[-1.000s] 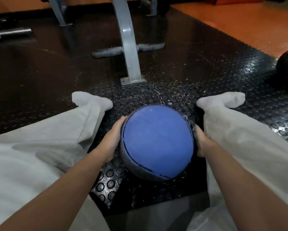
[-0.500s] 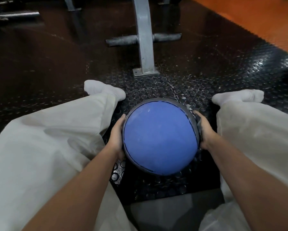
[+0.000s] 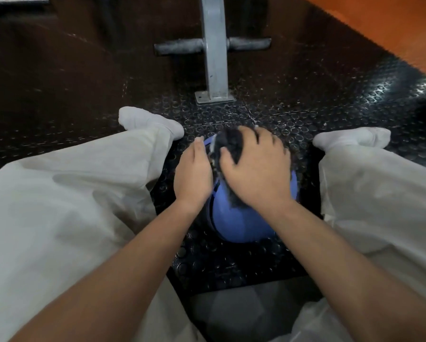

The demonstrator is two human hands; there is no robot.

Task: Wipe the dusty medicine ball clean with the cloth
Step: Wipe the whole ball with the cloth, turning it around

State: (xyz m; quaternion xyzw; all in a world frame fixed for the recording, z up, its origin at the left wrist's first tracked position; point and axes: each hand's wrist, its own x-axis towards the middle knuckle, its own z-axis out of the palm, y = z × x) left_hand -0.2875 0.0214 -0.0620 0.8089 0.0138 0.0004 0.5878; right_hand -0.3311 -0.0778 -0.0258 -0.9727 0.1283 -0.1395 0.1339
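The blue medicine ball (image 3: 239, 222) sits on the black studded floor mat between my outstretched legs. My right hand (image 3: 256, 166) lies on top of the ball and presses a dark cloth (image 3: 228, 144) onto it, fingers curled over the cloth. The cloth shows only between thumb and fingers and at the wrist side. My left hand (image 3: 194, 174) rests flat against the ball's left side, fingers straight and pointing away from me. Both hands cover most of the ball's top.
A grey metal bench post (image 3: 215, 53) with a floor plate and padded crossbar stands just beyond my feet. My legs in pale trousers (image 3: 66, 193) and white socks (image 3: 145, 119) flank the ball. Orange flooring (image 3: 392, 23) borders the mat (image 3: 293, 99) at top right.
My right hand has come off the ball's right side and now sits on top with the cloth. The left hand has slid higher on the left side. The view has tilted down.
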